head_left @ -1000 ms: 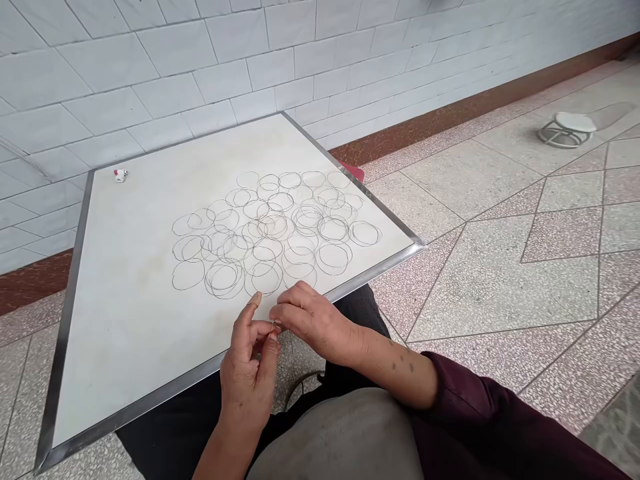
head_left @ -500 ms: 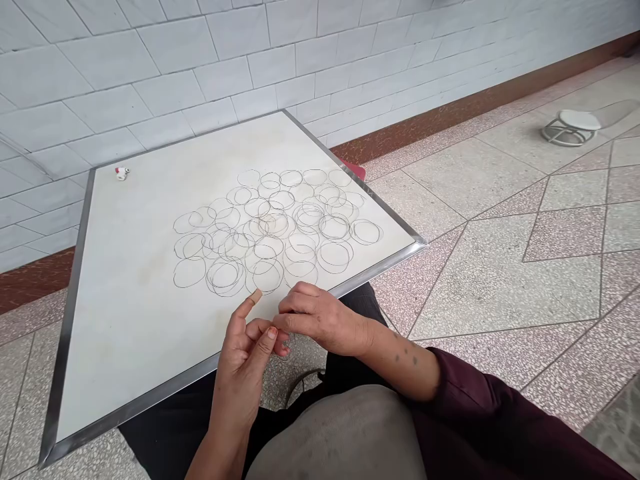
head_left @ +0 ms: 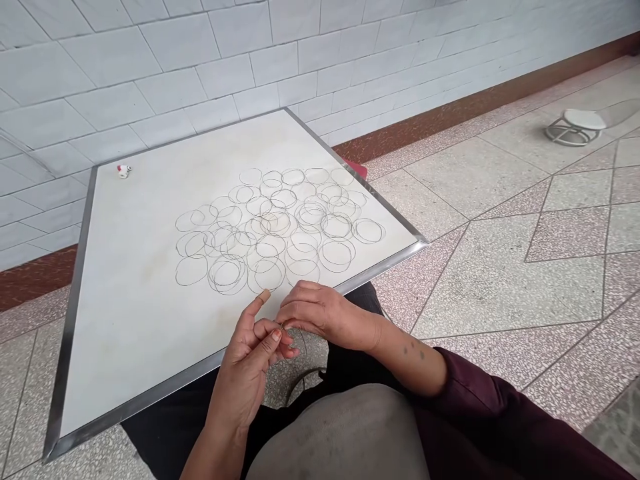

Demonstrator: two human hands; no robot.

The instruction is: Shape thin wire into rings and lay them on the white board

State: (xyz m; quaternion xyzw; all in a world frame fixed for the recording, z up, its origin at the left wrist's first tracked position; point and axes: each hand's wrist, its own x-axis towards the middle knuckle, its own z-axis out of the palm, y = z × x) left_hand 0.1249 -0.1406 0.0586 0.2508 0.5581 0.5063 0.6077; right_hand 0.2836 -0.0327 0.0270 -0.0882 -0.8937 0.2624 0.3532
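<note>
My left hand (head_left: 257, 350) pinches a thin dark wire ring (head_left: 305, 341) between thumb and fingers, its index finger raised with a tan wrap on the tip. Close against it, my right hand (head_left: 325, 313) grips the same ring with its fingertips. Both hands are over the near edge of the white table (head_left: 130, 333). Part of the ring hangs below the right fingers; the rest is hidden by the hands. Beyond them, several thin wire rings (head_left: 271, 247) lie flat and overlapping across the tabletop.
A small white and red object (head_left: 124, 171) sits at the table's far left corner. Metal edging (head_left: 140, 412) borders the tabletop. Behind it rises a white tiled wall (head_left: 175, 50). A white-topped stool (head_left: 583, 123) stands on the floor to the right, and something red (head_left: 358, 170) shows behind the table.
My right hand has turned slightly at the pinch, and more of the wire ring now shows below its fingers. The rings on the table stay as they were; the view has shifted slightly.
</note>
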